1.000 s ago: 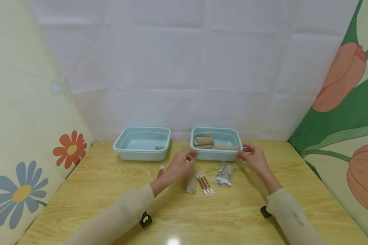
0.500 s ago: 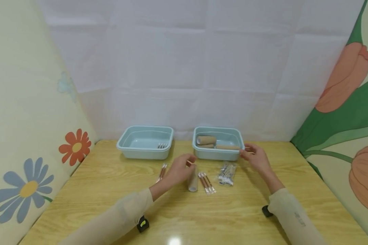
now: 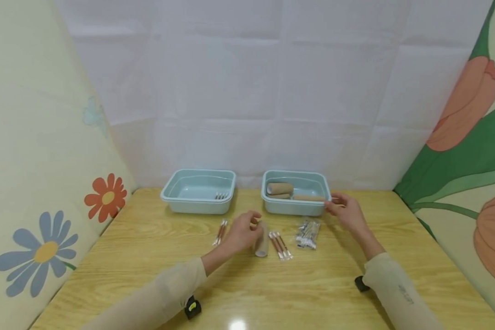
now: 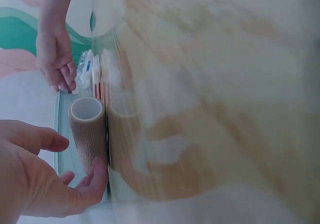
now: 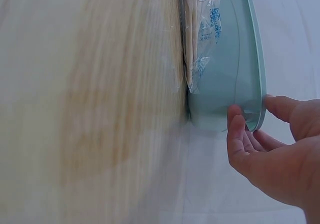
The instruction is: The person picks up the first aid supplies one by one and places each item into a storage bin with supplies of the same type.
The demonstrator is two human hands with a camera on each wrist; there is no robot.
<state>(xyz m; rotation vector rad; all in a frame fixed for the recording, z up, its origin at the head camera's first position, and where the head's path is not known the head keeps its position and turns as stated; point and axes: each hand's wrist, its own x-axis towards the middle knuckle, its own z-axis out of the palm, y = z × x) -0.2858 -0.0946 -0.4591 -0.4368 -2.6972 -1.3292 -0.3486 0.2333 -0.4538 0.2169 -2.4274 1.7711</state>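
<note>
A tan ribbed tube [image 3: 261,240] with a white hollow end lies on the table. My left hand [image 3: 242,233] is beside it, fingers bent loosely around its side; in the left wrist view, one fingertip meets or nearly meets the tube [image 4: 90,134] while the thumb stands apart. At the right front corner of the right pale-blue bin [image 3: 295,209], my right hand [image 3: 348,215] pinches the rim between thumb and fingers. More tan tubes [image 3: 280,188] lie inside this bin. Reddish-brown swabs [image 3: 280,246] in clear sleeves lie right of the loose tube.
Another pale-blue bin [image 3: 198,207] stands at the left, with several white-tipped sticks [image 3: 221,196] inside. Clear packets with blue print [image 3: 308,233] lie before the right bin. More brown swabs [image 3: 220,232] lie left of my left hand. A white sheet [image 3: 214,91] hangs behind.
My left hand has come down and slightly nearer, from by the right bin's front corner to beside the loose tube. My right hand stays at the bin's corner. The head view has shifted slightly.
</note>
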